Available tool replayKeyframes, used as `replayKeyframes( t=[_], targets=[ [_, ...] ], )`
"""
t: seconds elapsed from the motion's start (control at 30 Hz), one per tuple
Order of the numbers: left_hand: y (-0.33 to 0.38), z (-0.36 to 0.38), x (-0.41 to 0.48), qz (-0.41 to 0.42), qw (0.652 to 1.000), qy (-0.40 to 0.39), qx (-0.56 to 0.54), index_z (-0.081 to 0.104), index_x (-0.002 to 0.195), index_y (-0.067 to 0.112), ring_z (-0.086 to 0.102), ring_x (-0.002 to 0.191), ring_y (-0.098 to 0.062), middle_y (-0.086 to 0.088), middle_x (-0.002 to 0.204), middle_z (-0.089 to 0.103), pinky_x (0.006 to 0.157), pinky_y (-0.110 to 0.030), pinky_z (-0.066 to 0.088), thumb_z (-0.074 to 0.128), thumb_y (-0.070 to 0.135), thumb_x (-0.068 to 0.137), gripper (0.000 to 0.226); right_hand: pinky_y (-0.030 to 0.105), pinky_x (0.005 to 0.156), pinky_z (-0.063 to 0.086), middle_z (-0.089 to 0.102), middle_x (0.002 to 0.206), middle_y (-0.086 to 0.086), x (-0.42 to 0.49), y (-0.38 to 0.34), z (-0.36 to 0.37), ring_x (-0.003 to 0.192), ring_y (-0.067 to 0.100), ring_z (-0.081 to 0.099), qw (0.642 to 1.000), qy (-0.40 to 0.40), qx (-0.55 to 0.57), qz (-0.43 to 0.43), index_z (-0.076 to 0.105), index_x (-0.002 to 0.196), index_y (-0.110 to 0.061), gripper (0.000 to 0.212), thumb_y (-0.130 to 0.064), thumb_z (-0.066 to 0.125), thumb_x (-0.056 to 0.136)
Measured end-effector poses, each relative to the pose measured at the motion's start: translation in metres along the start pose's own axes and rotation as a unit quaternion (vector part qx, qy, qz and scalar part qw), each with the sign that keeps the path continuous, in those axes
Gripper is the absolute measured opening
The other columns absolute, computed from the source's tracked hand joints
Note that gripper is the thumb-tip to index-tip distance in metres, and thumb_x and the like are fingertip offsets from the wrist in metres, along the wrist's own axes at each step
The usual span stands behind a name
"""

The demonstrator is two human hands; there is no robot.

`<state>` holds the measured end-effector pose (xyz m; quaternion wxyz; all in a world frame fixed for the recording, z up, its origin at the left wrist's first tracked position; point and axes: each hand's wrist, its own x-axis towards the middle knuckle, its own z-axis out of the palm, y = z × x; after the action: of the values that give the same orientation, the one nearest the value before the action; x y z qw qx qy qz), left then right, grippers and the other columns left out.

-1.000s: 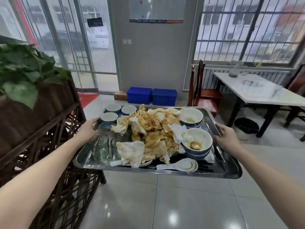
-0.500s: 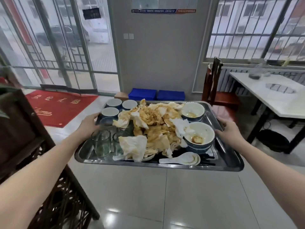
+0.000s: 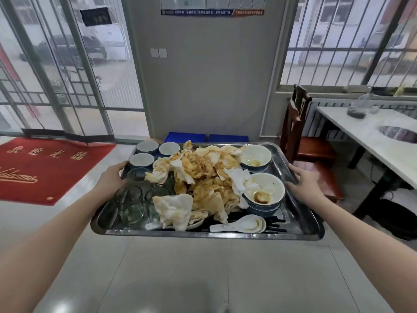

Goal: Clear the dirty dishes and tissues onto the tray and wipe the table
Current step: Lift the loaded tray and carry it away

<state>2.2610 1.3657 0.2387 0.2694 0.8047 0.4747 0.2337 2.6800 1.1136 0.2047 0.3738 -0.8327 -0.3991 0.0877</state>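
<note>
1. Steel tray [image 3: 203, 234] is held level in the air above the tiled floor [image 3: 180, 279], between both outstretched arms.
2. Left hand [image 3: 112, 179] grips the tray's left rim, just beside the small cups [image 3: 142, 160]. Right hand [image 3: 304, 184] grips the right rim, just beside the near bowl [image 3: 268, 188].
3. Load on the tray:
   - Stained tissues [image 3: 203, 177] are heaped in the middle.
   - Clear glasses [image 3: 129, 205] stand at near left.
   - A second bowl [image 3: 256, 158] sits at far right.
   - White spoons [image 3: 243, 224] lie at the near edge on black chopsticks [image 3: 275, 224].
4. Both bowls show brown residue.
5. White table [image 3: 365, 141] stands well apart to the right, with a wooden chair [image 3: 297, 132] at its end.
6. Red mat [image 3: 45, 168] lies on the floor at left, and blue crates [image 3: 185, 137] sit against the wall beyond the tray.
</note>
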Motion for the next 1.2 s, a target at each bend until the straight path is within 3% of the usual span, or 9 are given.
replayKeyframes(
  t=[0.2, 0.47, 0.7, 0.77, 0.87, 0.93, 1.03, 1.1, 1.2],
  targets=[
    [0.005, 0.049, 0.146, -0.002, 1.000, -0.007, -0.003, 0.056, 0.132, 0.017, 0.055, 0.116, -0.028, -0.010, 0.128, 0.061, 0.090, -0.032, 0.038, 0.074, 0.026, 0.079, 0.056, 0.024, 0.095, 0.037, 0.058, 0.129, 0.009, 0.149, 0.016, 0.031, 0.116, 0.021, 0.056, 1.000, -0.003, -0.008, -0.011, 0.046, 0.137, -0.008, 0.060, 0.001, 0.066, 0.081],
    [0.030, 0.100, 0.342, -0.015, 1.000, 0.019, -0.004, 0.059, 0.127, 0.018, 0.055, 0.091, -0.023, -0.011, 0.110, 0.067, 0.082, -0.033, 0.039, 0.066, 0.015, 0.088, 0.040, 0.026, 0.102, 0.035, 0.052, 0.136, 0.011, 0.362, 0.027, 0.050, 0.126, 0.023, 0.048, 0.999, -0.011, -0.026, -0.028, 0.045, 0.138, -0.004, 0.062, -0.004, 0.066, 0.079],
    [0.026, 0.142, 0.514, -0.045, 0.999, 0.005, 0.012, 0.052, 0.137, 0.014, 0.054, 0.118, -0.031, -0.012, 0.132, 0.058, 0.100, -0.040, 0.039, 0.069, 0.020, 0.086, 0.055, 0.027, 0.100, 0.034, 0.054, 0.134, 0.012, 0.522, 0.036, 0.090, 0.125, 0.026, 0.049, 0.999, -0.006, -0.031, -0.011, 0.043, 0.139, -0.006, 0.061, -0.003, 0.064, 0.081],
    [0.026, 0.160, 0.564, -0.031, 1.000, 0.004, 0.002, 0.055, 0.132, 0.015, 0.054, 0.110, -0.028, -0.009, 0.123, 0.061, 0.098, -0.038, 0.039, 0.070, 0.014, 0.085, 0.050, 0.027, 0.100, 0.031, 0.053, 0.134, 0.009, 0.567, 0.038, 0.104, 0.127, 0.025, 0.047, 0.999, -0.006, -0.034, -0.007, 0.043, 0.140, -0.009, 0.060, -0.004, 0.063, 0.083],
    [0.025, 0.184, 0.644, -0.011, 1.000, 0.005, 0.002, 0.063, 0.113, 0.020, 0.051, 0.099, -0.026, 0.001, 0.098, 0.057, 0.079, -0.026, 0.039, 0.070, 0.009, 0.084, 0.032, 0.023, 0.096, 0.031, 0.054, 0.134, 0.010, 0.638, 0.045, 0.124, 0.126, 0.026, 0.048, 1.000, 0.009, -0.023, 0.007, 0.043, 0.139, -0.010, 0.059, -0.002, 0.063, 0.084],
    [0.026, 0.194, 0.700, -0.003, 1.000, 0.008, 0.012, 0.063, 0.119, 0.014, 0.055, 0.103, -0.029, -0.003, 0.103, 0.061, 0.080, -0.028, 0.038, 0.071, 0.014, 0.084, 0.037, 0.022, 0.095, 0.032, 0.055, 0.132, 0.012, 0.684, 0.048, 0.134, 0.124, 0.026, 0.049, 1.000, 0.017, -0.014, 0.013, 0.043, 0.139, -0.009, 0.060, 0.000, 0.063, 0.083],
    [0.028, 0.205, 0.783, -0.006, 0.999, -0.015, 0.042, 0.057, 0.130, 0.025, 0.060, 0.101, -0.032, -0.007, 0.115, 0.066, 0.086, -0.039, 0.048, 0.070, 0.023, 0.083, 0.049, 0.027, 0.100, 0.035, 0.056, 0.132, 0.011, 0.748, 0.051, 0.140, 0.124, 0.025, 0.050, 0.999, 0.021, -0.001, 0.036, 0.043, 0.140, -0.009, 0.061, 0.000, 0.064, 0.083],
    [0.039, 0.215, 0.828, 0.005, 0.999, -0.024, 0.029, 0.057, 0.131, 0.023, 0.060, 0.100, -0.030, 0.000, 0.112, 0.064, 0.082, -0.036, 0.046, 0.070, 0.018, 0.084, 0.049, 0.032, 0.105, 0.035, 0.055, 0.133, 0.010, 0.787, 0.056, 0.142, 0.126, 0.025, 0.048, 0.999, 0.022, -0.006, 0.043, 0.043, 0.140, -0.010, 0.062, -0.001, 0.064, 0.083],
    [0.051, 0.236, 0.887, 0.018, 0.999, -0.022, 0.019, 0.055, 0.132, 0.021, 0.057, 0.107, -0.030, -0.008, 0.123, 0.063, 0.086, -0.036, 0.042, 0.068, 0.016, 0.086, 0.048, 0.033, 0.106, 0.036, 0.055, 0.133, 0.011, 0.845, 0.063, 0.145, 0.125, 0.024, 0.049, 0.999, 0.024, -0.013, 0.045, 0.042, 0.141, -0.010, 0.064, -0.002, 0.065, 0.082]
  ],
)
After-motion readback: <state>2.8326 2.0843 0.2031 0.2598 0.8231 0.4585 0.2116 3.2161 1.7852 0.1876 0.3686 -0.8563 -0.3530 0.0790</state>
